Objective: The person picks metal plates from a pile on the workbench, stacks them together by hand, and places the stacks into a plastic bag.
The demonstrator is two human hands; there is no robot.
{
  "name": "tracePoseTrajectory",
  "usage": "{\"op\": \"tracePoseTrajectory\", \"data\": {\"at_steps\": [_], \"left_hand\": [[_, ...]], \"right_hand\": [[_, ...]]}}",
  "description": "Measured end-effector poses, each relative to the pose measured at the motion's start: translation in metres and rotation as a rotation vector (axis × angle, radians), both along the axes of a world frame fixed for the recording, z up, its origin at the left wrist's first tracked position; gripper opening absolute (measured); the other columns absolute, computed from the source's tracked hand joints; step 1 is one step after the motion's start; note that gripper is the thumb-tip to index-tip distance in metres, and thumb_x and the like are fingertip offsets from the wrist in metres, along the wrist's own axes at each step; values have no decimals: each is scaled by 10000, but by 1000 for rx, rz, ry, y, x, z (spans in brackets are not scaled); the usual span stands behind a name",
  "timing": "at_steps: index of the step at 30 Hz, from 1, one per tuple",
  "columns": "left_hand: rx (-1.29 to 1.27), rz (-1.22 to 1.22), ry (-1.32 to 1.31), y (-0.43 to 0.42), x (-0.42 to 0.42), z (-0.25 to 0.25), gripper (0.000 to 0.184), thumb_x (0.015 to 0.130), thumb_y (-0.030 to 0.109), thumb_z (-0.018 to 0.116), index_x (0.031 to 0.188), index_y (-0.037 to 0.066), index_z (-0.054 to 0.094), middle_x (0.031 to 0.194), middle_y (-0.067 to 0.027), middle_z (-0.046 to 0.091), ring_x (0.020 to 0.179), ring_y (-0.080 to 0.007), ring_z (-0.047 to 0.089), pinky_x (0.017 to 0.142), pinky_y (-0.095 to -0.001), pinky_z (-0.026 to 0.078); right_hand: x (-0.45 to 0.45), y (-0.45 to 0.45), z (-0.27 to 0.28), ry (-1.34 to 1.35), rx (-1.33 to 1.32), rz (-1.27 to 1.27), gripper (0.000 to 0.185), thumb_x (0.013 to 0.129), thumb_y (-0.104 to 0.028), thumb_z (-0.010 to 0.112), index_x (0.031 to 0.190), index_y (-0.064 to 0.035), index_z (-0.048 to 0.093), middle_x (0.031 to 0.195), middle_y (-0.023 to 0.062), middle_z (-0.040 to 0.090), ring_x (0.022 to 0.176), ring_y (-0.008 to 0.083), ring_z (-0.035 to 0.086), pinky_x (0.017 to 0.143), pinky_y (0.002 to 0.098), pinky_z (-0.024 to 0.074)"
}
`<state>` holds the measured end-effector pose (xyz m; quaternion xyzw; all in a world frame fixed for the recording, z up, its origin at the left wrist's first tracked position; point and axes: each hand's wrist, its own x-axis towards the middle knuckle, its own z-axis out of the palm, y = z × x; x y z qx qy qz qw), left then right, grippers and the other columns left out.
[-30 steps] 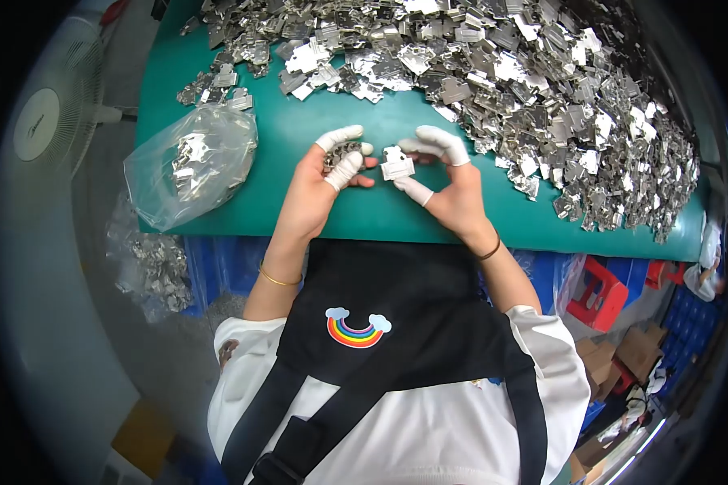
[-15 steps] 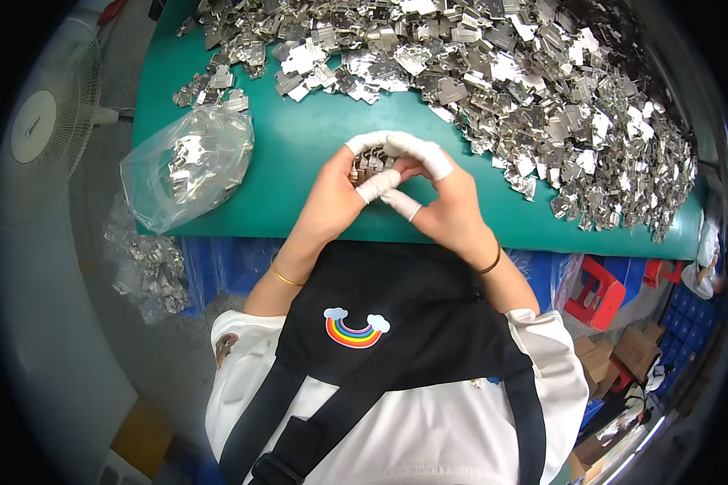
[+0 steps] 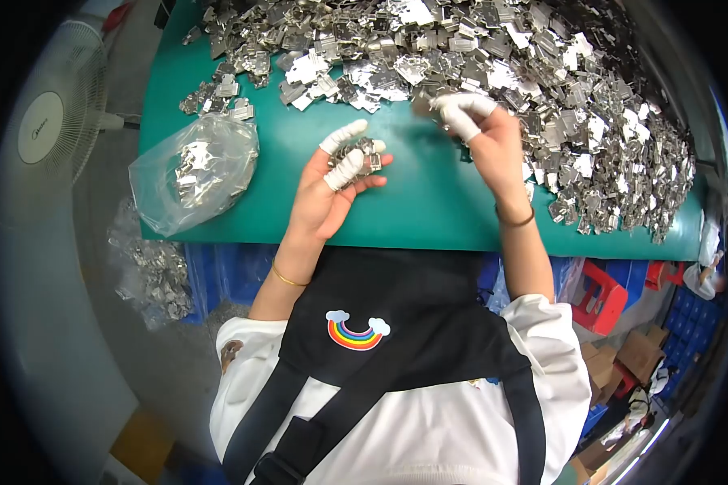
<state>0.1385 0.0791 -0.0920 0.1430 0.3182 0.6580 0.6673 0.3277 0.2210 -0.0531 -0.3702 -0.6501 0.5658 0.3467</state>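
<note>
My left hand (image 3: 322, 194), with white wraps on its fingertips, is closed around several small shiny stamped metal parts (image 3: 370, 161) above the green tabletop. At the near edge of the big pile of similar metal parts (image 3: 453, 61) is my right hand (image 3: 497, 149). Its wrapped thumb and finger pinch a metal piece (image 3: 425, 106), which is smeared by motion. The lower fingers of the right hand are mostly hidden behind it.
A clear plastic bag (image 3: 150, 174) of metal parts lies on the green table (image 3: 299, 222) at left. Another bag (image 3: 158, 279) of parts sits lower, beside blue bins. A fan (image 3: 44, 125) stands far left, a red stool (image 3: 600, 297) at right.
My hands were together around the metal parts; now they are apart. The right has moved up and right to the pile and pinches a piece, while the left keeps its parts.
</note>
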Motion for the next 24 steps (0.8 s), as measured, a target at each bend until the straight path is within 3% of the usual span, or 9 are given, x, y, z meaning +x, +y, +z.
{"op": "tracePoseTrajectory", "data": {"at_steps": [2,5,9,11,14,17,19,20,24], "left_hand": [[5,44,30,4,3,6,464,958,101,574,1388,19,420,1210,-161,607,1059,-279,633,845,-400,562],[38,57,24,6,4,11,470,957,96,576,1390,15,415,1200,-157,614,1045,-276,639,835,-402,568],[40,41,104,6,6,13,467,926,62,622,1361,6,462,1164,-136,636,1022,-236,644,828,-371,571],[11,62,379,5,12,8,462,870,11,682,1306,-4,530,1137,-111,656,1001,-188,643,830,-332,570],[-18,16,358,4,19,0,482,805,-32,735,1259,-10,576,1153,-107,659,965,-157,650,843,-305,566],[-11,-47,161,0,12,-4,433,884,45,668,1296,2,542,1153,-133,658,1006,-235,664,806,-322,579],[-9,-109,0,-2,7,-7,412,972,173,563,1348,23,486,1167,-171,646,1042,-322,660,754,-342,594],[-5,-112,0,-1,4,-10,412,972,173,563,1348,23,486,1167,-171,646,1042,-322,660,754,-342,594],[76,-133,-202,0,-1,-15,425,989,210,529,1367,28,460,1231,-195,609,1074,-329,644,764,-362,593]], "right_hand": [[5,-16,-16,235,-445,119,170,919,-121,649,1028,5,676,891,66,692,761,151,660,660,263,519],[8,-36,-31,375,-716,113,179,913,-103,647,1020,40,660,899,104,690,769,177,671,659,270,524],[10,-45,-33,377,-679,32,176,905,-101,659,1002,46,671,909,110,699,791,171,675,690,271,531],[3,-59,-23,40,-282,-36,186,887,-115,692,1002,31,685,919,90,712,831,138,671,735,263,533],[-5,-67,-14,-114,-15,117,126,876,-116,703,969,-35,727,883,68,728,820,102,663,745,277,526],[-5,-37,-6,-302,390,-97,143,840,-110,710,975,-66,729,892,92,705,815,222,671,722,316,526],[2,-2,-7,-559,963,-127,326,770,-124,745,1090,-106,687,1070,72,657,1060,268,572,892,380,435],[2,6,-7,-642,1021,-153,345,759,-125,745,1095,-100,671,1213,75,600,1170,279,511,969,407,365],[5,18,-19,-614,1097,-96,303,718,-73,732,1013,-88,664,1218,78,593,1194,299,505,997,429,331]]}}
